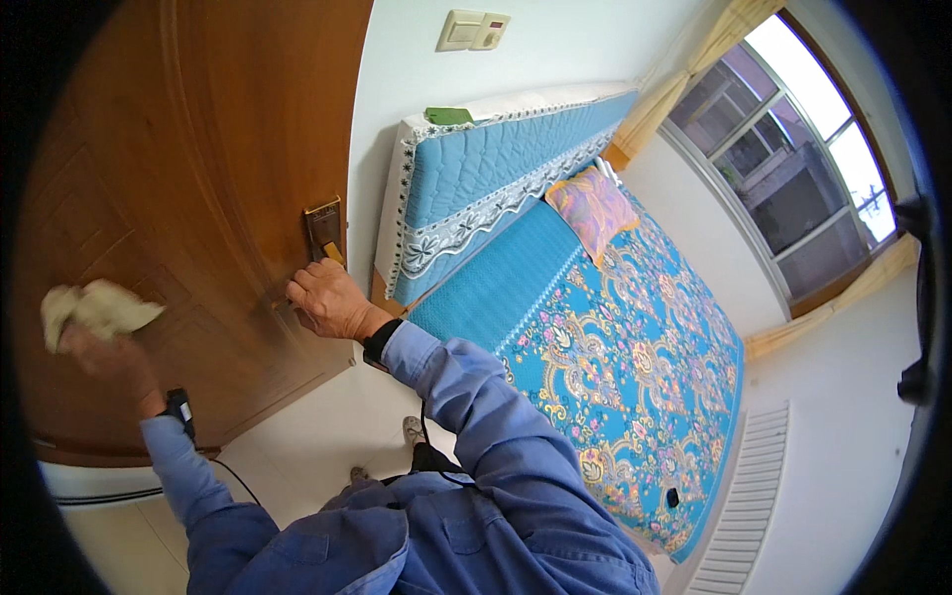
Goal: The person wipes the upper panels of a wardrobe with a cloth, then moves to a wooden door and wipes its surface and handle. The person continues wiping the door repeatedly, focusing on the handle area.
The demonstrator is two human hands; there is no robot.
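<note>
A brown wooden door point(223, 186) with raised panels fills the left of the view. My left hand point(111, 357), blurred, holds a pale cream cloth point(104, 309) against or just in front of the door's panels; whether it touches cannot be told. My right hand point(327, 297) is closed around the lever of the door handle point(323, 223), just below its dark and gold plate, and hides most of the lever. Both wrists carry black bands.
To the right stands a bed with a blue flowered cover point(639, 349), a quilted headboard point(506, 171) and a patterned pillow point(593, 212). A green object point(448, 116) lies on the headboard. Beyond are a curtained window point(781, 149) and a white radiator point(747, 498). Light switches point(472, 30) are on the wall.
</note>
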